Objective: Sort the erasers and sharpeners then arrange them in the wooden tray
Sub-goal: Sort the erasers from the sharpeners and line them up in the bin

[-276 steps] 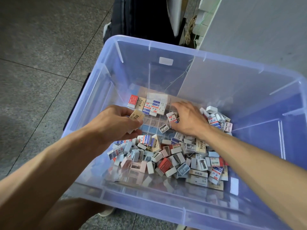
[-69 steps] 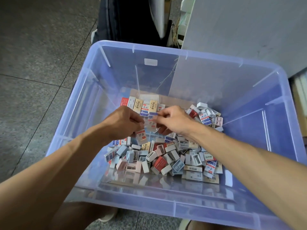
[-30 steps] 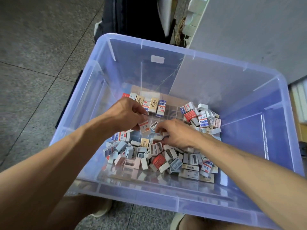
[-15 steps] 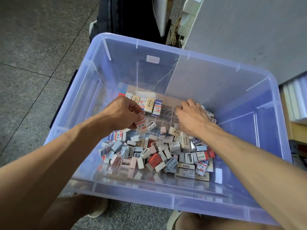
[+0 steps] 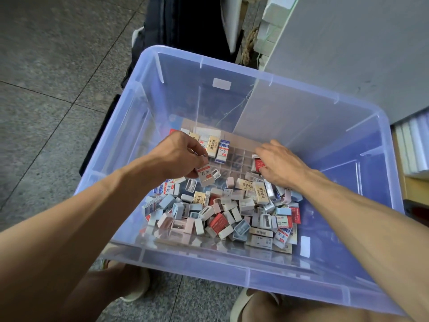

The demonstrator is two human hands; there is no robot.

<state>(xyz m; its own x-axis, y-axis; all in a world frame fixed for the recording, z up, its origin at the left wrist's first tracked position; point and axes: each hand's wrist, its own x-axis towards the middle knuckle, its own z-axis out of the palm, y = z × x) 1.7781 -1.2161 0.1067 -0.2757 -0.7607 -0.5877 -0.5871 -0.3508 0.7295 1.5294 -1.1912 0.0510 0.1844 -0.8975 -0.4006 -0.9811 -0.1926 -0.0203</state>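
Left hand (image 5: 180,156) pinches one eraser (image 5: 205,174), one sharpener (image 5: 216,174).

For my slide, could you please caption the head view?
Left hand holds an eraser; right hand grips a red eraser inside the plastic bin.

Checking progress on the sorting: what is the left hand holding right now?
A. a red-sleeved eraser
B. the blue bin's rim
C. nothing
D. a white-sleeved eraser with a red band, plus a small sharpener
D: the left hand pinches a white-sleeved eraser and a small sharpener above the wooden tray.

Loose pile (image 5: 222,210) in bin (image 5: 301,108) (tray (image 5: 234,159) behind it).
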